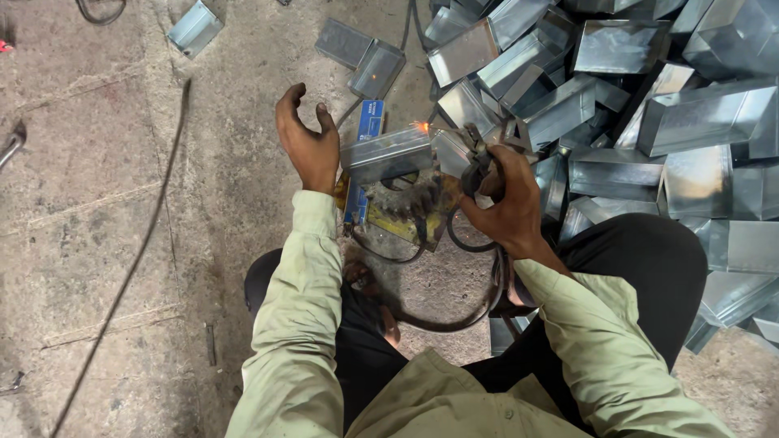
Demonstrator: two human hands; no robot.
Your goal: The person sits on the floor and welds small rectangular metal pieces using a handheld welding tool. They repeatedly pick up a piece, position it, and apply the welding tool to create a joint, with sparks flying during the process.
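A folded sheet-metal box (388,154) is steadied at its left end by the left hand (308,138); the palm is pressed against the box end, w/ thumb and fingers spread apart and curled upward, not clamped round it. The box is held just above a blue and yellow block (367,174) lying on the concrete floor (97,203), directly in front of the person's knees.

A welding holder (475,158) is gripped in the right hand (507,203), fingers closed tight round its handle. The holder's tip is set at the box's right end, where a small orange spark (421,126) is seen at the upper corner. A thick black cable (454,312) is looped down from the right hand and round between the legs.

A large pile of similar metal boxes (633,97) is heaped to the right and behind, reaching approx. to the right knee. A few loose boxes (195,28) are scattered further off on the floor, top left. A thin dark cable (138,251) is run diagonally across the floor at the left. Pale green sleeves (300,324) and dark trousers are worn.
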